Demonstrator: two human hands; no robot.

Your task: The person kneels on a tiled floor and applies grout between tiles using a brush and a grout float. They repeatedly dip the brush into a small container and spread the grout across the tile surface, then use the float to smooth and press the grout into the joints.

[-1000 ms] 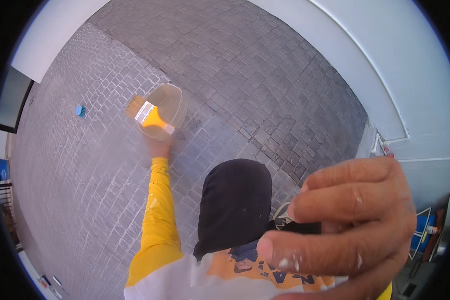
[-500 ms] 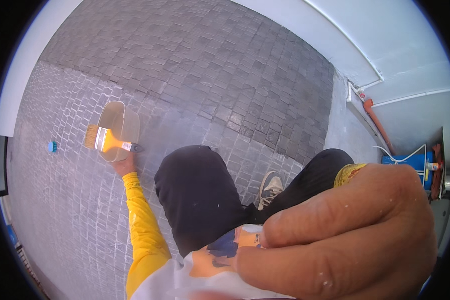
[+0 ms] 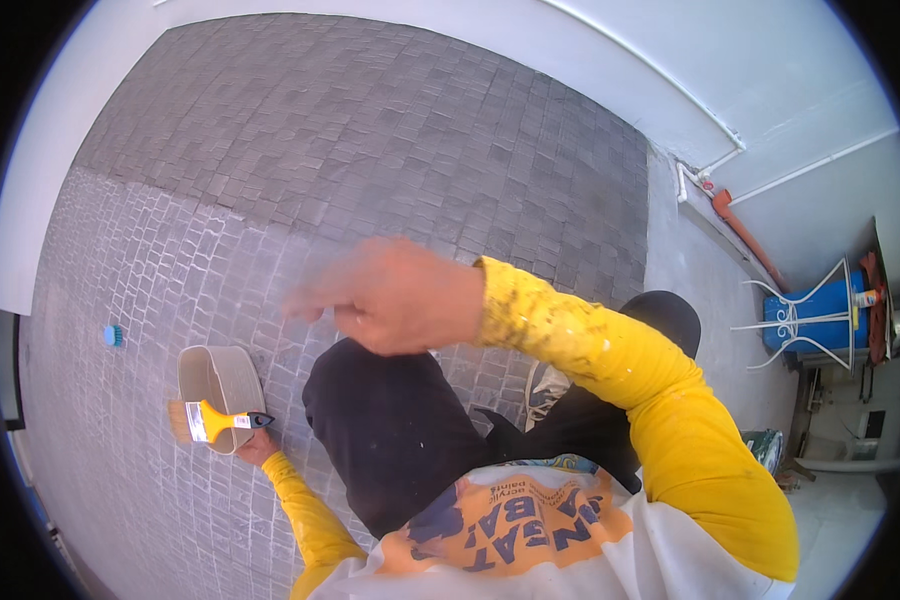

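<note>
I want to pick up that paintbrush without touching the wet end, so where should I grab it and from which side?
Probably best taken by the yellow handle of the paintbrush, which lies across the rim of the grey container. The bristles point to the picture's left and the dark handle tip to the right, next to the left hand. Come in from that right side, clear of the bristles.
</note>
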